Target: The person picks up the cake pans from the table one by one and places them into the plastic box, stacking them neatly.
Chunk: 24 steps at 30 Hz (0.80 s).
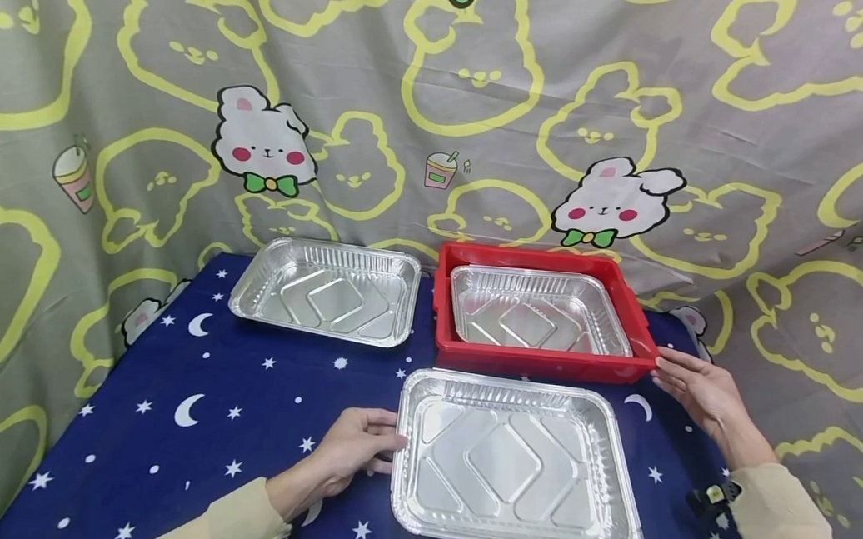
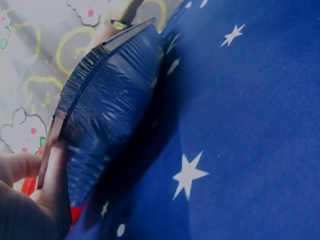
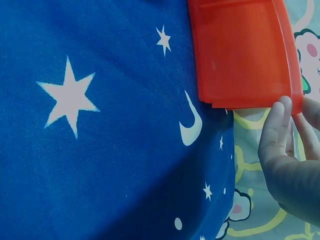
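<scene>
As the left hand (image 1: 353,451) pinches the near foil tray (image 1: 504,467) at its left rim, the right hand (image 1: 706,396) seemingly pinches the red bin's (image 1: 538,363) near right corner.

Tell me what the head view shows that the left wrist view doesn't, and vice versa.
Only the head view shows the rear-left foil tray, the rear-right foil tray inside the red bin, and the inner floor of the near foil tray.

Only the left wrist view shows the near foil tray's wrinkled outer side.

Both show the left hand gripping that tray's rim, the blue cloth, the patterned curtain and some of the red bin.
</scene>
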Available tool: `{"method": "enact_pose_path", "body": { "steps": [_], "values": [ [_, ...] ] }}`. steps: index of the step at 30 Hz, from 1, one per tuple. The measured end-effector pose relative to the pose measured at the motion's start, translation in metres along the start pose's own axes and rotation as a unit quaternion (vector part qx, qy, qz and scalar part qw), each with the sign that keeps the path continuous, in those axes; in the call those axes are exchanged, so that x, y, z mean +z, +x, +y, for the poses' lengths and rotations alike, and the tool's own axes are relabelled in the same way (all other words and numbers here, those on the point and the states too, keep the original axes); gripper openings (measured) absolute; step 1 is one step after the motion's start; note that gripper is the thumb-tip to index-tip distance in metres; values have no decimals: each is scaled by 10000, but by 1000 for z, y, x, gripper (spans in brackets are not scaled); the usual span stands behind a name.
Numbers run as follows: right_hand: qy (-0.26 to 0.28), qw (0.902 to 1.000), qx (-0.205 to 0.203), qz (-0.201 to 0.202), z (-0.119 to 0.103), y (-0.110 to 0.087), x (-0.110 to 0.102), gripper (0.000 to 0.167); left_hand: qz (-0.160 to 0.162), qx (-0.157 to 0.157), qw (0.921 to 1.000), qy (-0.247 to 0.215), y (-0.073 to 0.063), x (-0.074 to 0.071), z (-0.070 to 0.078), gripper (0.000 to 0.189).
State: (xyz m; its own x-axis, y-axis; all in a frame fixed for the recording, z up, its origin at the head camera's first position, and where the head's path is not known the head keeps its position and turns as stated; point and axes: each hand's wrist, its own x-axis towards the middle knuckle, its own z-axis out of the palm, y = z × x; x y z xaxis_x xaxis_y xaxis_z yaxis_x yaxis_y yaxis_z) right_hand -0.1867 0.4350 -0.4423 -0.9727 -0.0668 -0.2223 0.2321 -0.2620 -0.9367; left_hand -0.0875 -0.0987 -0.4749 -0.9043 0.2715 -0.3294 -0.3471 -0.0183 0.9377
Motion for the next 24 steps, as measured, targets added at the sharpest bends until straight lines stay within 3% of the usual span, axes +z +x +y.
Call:
{"method": "enact_pose_path", "body": {
  "steps": [11,24],
  "values": [
    [3,10000,3,32,0,0,0,34,115,108,9998,143,-7,-15,13,50],
    [-27,10000,44,71,0,1,0,34,129,286,9994,158,-15,-24,38,49]
  ]
}}
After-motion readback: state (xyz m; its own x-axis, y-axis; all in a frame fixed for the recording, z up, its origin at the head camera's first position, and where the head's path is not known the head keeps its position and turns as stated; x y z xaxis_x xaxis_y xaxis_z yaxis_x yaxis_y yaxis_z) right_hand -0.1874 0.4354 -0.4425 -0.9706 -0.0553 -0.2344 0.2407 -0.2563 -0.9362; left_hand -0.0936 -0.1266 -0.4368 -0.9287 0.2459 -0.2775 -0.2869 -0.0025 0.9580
